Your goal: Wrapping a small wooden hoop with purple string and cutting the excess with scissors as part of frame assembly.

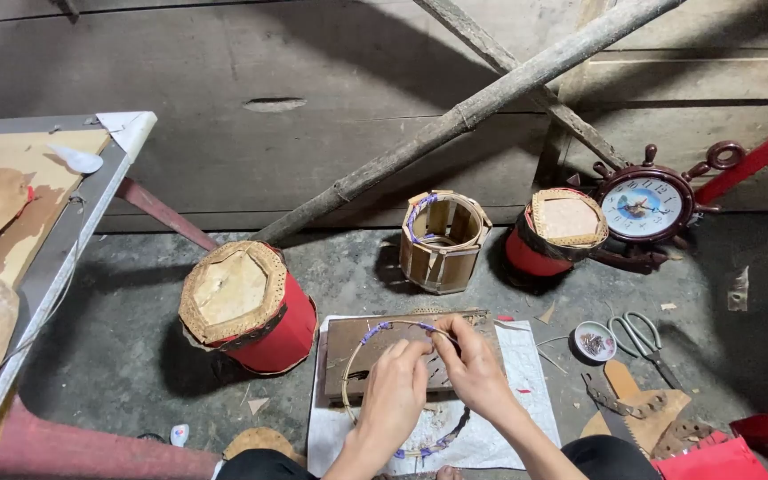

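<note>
I have both hands pinched on the thin cane hoop (384, 373) over the brown board (375, 351): left hand (393, 391) clamped on its upper arc, right hand (473, 369) closed just beside it. I judge the springy hoop could snap free if either pinch loosens. Right of the board, a small round dish (595, 341) holds tiny dark bits. Behind the board, the open woven basket (444, 240) looks empty.

Two hands: left hand (395, 388), right hand (474, 366). One cane hoop (375, 333). Two red drums: left of centre (246, 307), upper right (555, 231). One open wooden frame (444, 240). One wall clock (646, 206). One pair of scissors (638, 333).
</note>
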